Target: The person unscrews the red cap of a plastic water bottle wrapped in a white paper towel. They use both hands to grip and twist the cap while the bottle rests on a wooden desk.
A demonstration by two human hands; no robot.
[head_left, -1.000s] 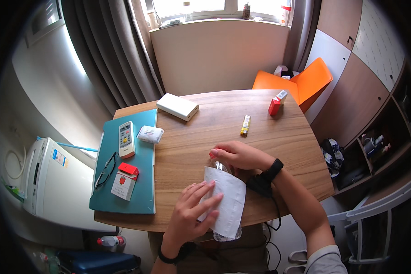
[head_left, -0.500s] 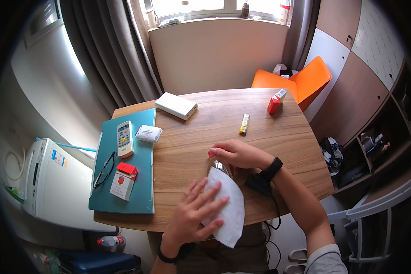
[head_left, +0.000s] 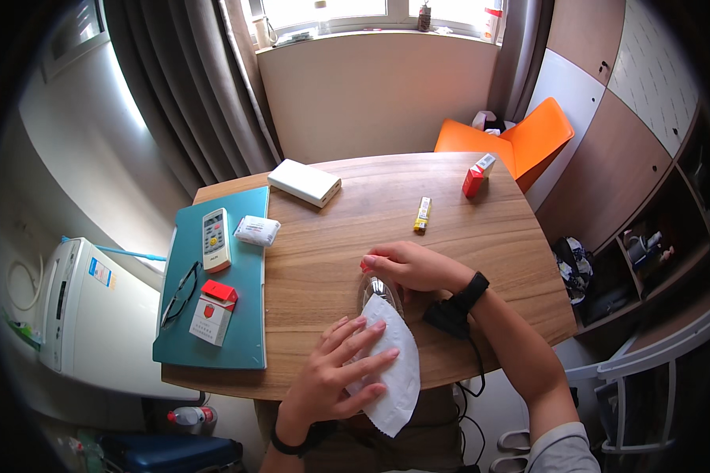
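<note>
A clear bottle [head_left: 377, 288] with a red cap lies tilted at the table's near edge, its cap end pointing away from me. My right hand [head_left: 406, 264] is closed round the cap end, the thumb and fingers pinching the red cap. Over the bottle's lower part is spread a white wipe or tissue [head_left: 398, 370], which hides most of that end. My left hand [head_left: 347, 366] lies on this sheet with its fingers stretched and apart, pressing it against the bottle.
A teal folder [head_left: 244, 315] at left bears a remote control [head_left: 215, 236], glasses [head_left: 183, 292], a cigarette pack [head_left: 214, 314] and a small white packet [head_left: 257, 230]. Farther off are a white power bank [head_left: 304, 183], a yellow lighter [head_left: 423, 215] and a red-white box [head_left: 479, 175]. A black cabled device [head_left: 447, 317] sits by my right wrist.
The white sheet and my left hand have slid slightly toward me along the bottle, baring more of its clear upper part. My right hand keeps its grip on the cap end, barely moved.
</note>
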